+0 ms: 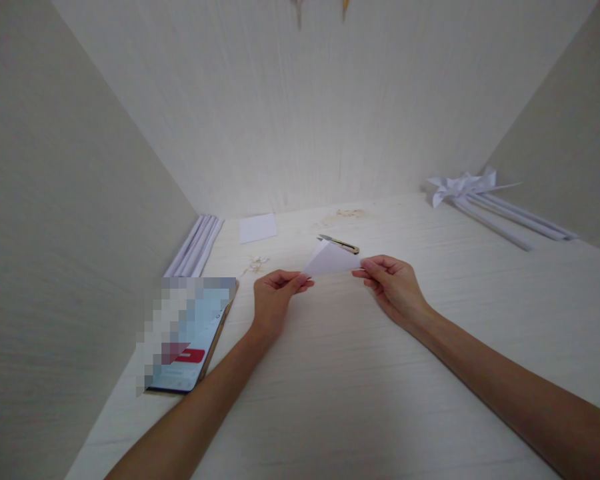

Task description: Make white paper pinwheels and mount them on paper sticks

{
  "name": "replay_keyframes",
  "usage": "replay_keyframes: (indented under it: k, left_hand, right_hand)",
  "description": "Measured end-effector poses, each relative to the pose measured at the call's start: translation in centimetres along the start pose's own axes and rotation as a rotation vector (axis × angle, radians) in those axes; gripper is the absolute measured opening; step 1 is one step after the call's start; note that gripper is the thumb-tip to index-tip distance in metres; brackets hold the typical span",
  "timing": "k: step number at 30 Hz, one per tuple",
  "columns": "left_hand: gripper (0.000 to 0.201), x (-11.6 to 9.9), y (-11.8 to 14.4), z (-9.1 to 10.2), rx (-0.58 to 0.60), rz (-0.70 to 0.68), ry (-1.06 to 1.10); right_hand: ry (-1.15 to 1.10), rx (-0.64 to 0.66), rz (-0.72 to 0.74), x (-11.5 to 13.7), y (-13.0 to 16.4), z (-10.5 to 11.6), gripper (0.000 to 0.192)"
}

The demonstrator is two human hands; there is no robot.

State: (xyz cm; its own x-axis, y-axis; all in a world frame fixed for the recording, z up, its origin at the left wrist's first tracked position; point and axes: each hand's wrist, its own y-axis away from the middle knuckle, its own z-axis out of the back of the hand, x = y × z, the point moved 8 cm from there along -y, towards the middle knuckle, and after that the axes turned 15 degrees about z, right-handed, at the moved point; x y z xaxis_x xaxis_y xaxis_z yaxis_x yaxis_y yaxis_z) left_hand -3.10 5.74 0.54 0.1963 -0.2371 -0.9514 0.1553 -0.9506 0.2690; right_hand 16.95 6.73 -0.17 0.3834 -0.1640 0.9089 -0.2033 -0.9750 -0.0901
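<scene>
White paper, folded to a triangle (330, 261): being held up just above the pale wood-grain table (360, 373), near its middle, one corner in each hand, apex pointing away from the person.

Left hand (275, 293): fingers curling inward, thumb and forefinger pinching the paper's left corner; the remaining fingers are tucking loosely under the palm.

Right hand (393, 283): fingertips closing on the paper's right corner, knuckles facing up, forearm stretching in from the lower right.

Small cutter with a yellowish handle (340, 243): lying flat on the table just behind the folded paper, partly hidden by it.

Loose white paper square (258, 227): lying flat toward the back wall, left of the cutter and well apart from both hands.

Bundle of rolled white paper sticks (195, 245): resting along the left wall, behind the phone.

Phone (190, 337): lying face up at the table's left edge, near the left forearm; the screen is blurred, with a red patch showing low on it.

Folded white paper flowers on long paper stems (473, 190): lying at the far right corner, the stems running toward the right wall.

Light scraps (256, 265): sitting on the table between the paper sticks and the left hand; what they are cannot be told.
</scene>
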Motion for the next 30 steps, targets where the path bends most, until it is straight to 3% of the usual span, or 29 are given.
replay_keyframes:
  k: [7,15,18,25,30]
  left_hand:
    - [0.017,0.3,-0.2,-0.5,0.092,0.012,0.043]
    - [0.017,-0.4,1.2,-2.1,0.158,-0.02,-0.196]
    - [0.012,-0.8,1.4,-2.0,0.149,-0.068,-0.164]
    - [0.012,-0.3,1.7,-1.5,0.022,-0.069,-0.091]
    - [0.014,0.5,2.3,-1.8,-0.005,-0.019,-0.057]
  right_hand:
    - [0.085,0.074,0.062,0.5,0.0,-0.2,0.024]
    - [0.224,0.246,0.16,0.9,0.3,-1.4,0.017]
    - [0.201,0.293,0.128,0.5,0.4,-1.9,0.016]
    - [-0.057,0.189,-0.07,-0.8,1.7,-2.7,0.031]
    - [-0.123,0.154,-0.141,-1.7,2.7,-3.2,0.016]
